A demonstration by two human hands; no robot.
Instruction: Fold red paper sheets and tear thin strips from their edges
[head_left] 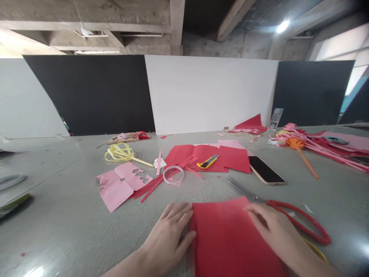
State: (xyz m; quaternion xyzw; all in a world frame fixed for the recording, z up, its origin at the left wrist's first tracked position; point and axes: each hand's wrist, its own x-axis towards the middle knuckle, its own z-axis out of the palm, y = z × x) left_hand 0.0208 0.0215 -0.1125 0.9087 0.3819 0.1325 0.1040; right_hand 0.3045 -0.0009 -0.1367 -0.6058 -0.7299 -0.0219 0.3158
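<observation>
A plain red paper sheet [230,240] lies on the near part of the grey tabletop [72,223], its near end running out of view. It is smooth, with a darker band along its left edge and a paler, blurred patch by its far edge; that far edge slants up a little toward the right corner.

The left hand [170,232] lies spread along the sheet's left edge, thumb apart from the fingers, fingertips at the far left corner and thumb tip on the edge; it is unclosed and pins rather than clasps. The right hand [272,225] rests over the right edge with bent fingers, a gap showing behind the thumb, tips at the far right corner; whether they pinch the paper cannot be told.

Red-handled scissors [271,202] lie just beyond the right hand, blades pointing toward the far left. Farther in, a smartphone [267,170] lies screen up, right of a yellow utility knife [208,161] on red sheets [236,156]. Left of the knife, a tape ring [164,177] sits over red strips [152,188], beside a pink sheet with cut holes [118,190].

Toward the tabletop's far right corner stands a heap of pink and red paper strips [328,148]; white [213,92] and black panels [95,92] rise along the far edge.
</observation>
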